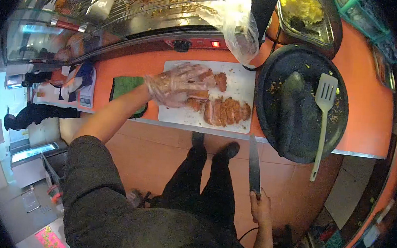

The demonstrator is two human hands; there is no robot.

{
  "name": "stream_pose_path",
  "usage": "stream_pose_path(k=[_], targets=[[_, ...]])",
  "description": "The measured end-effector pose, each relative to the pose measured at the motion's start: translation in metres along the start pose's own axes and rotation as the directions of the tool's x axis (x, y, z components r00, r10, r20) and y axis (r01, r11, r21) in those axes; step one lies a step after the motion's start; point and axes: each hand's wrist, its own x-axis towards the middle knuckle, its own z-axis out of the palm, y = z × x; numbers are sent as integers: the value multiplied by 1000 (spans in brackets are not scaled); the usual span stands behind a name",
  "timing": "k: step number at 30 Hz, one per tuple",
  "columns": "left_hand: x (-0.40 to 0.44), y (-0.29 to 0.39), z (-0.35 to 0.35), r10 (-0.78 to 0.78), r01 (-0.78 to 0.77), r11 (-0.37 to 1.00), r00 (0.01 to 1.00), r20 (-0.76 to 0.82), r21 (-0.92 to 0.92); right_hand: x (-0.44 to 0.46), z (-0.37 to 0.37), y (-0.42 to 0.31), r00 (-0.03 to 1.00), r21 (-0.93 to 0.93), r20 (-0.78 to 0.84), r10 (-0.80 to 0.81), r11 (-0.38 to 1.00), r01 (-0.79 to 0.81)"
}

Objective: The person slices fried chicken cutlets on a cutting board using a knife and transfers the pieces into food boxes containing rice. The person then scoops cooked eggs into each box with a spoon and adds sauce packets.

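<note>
My left hand (176, 84), in a clear plastic glove, lies over the white cutting board (176, 116) with its fingers stretched out across browned, breaded meat. Part of the meat under the fingers is hidden. A cutlet cut into several strips (227, 111) rests near the board's front edge, close to the fingertips. Just beyond them sits a smaller piece of fried meat (220, 81). My bare right hand (261, 207) is closed around the handle of a long knife (254, 167). Its blade points toward the counter, in front of the counter's edge and apart from the meat.
Right of the board is a round black pan (266, 115) holding a long dark object (291, 116) and a slotted spatula (326, 94). A green cloth (118, 87) lies left. Behind are a heated display case (144, 39), a plastic bag (241, 35) and a basket of yellow food (331, 29).
</note>
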Motion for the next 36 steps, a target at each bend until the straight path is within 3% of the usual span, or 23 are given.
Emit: stream_pose_path(k=[3, 5, 6, 8, 12, 13, 14, 16, 18, 19, 21, 23, 25, 27, 28, 29, 30, 31, 32, 34, 35, 36], targets=[[-13, 13, 3, 14, -26, 989, 997, 79, 148, -14, -2, -20, 991, 17, 1, 135, 991, -135], [-25, 38, 10, -11, 39, 966, 994, -109, 257, -21, 0, -21, 993, 24, -44, 112, 993, -111], [-26, 43, 15, -10, 41, 964, 993, -116, 261, -21, 2, -20, 993, 20, -49, 107, 994, -106], [-28, 51, 33, 27, 66, 942, 962, -271, 330, -24, 5, -17, 977, 34, -18, 212, 977, -211], [-28, 60, 42, -108, 240, 917, 918, -380, 318, -30, -1, -41, 977, 37, -35, 211, 977, -209], [-24, 60, 37, -106, 240, 917, 916, -388, 318, -29, 1, -36, 992, 29, -63, 112, 993, -111], [-19, 57, 30, -186, 275, 933, 920, -344, 231, -30, 1, -34, 996, 18, -89, 14, 1000, -12], [1, 58, 3, -256, 309, 940, 920, -298, 145, -31, -5, -39, 995, 5, -51, 82, 997, -82], [26, 61, -25, -397, 388, 905, 917, 23, 173, -34, -6, -40, 988, -6, -8, 156, 988, -156], [38, 54, -29, -397, 387, 905, 918, 20, 176, -33, -4, -35, 992, 0, -26, 126, 992, -126], [56, 37, -34, -202, 110, 966, 885, 420, 233, -33, 3, -28, 994, 4, -44, 96, 995, -95], [56, 25, -31, -148, 46, 973, 879, 453, 228, -33, 7, -21, 987, -51, -122, -108, 993, 102], [53, 15, -20, -87, -24, 976, 868, 488, 216, -38, 9, -20, 993, -59, -105, -51, 997, 45], [38, 1, -5, -90, 10, 980, 914, 396, 201, -42, 8, -31, 996, -56, -88, 8, 998, -13], [26, -4, 2, -87, 5, 979, 912, 400, 202, -45, 0, -50, 983, -53, 7, 183, 982, -183], [11, -7, 11, -103, 58, 984, 957, 272, 170, -48, -4, -60, 930, -67, 104, 352, 936, -346], [3, -5, 15, -128, 109, 985, 982, 139, 131, -50, -2, -53, 930, -64, 108, 352, 936, -347], [1, 12, 3, -234, 227, 970, 968, 84, 87, -51, 2, -40, 974, -44, 35, 226, 974, -224], [-2, 21, 5, -240, 233, 968, 967, 85, 92, -52, 7, -26, 995, -33, -37, 94, 995, -95], [-6, 31, 12, -447, 458, 882, 887, -118, 107, -47, 14, -2, 994, -9, -39, 99, 995, -99], [-8, 24, 24, -369, 407, 905, 895, -253, 121, -45, 14, 5, 995, -3, -34, 93, 996, -93], [-8, 27, 24, -406, 440, 895, 871, -276, 72, -45, 14, 7, 996, 3, -28, 87, 996, -87]])
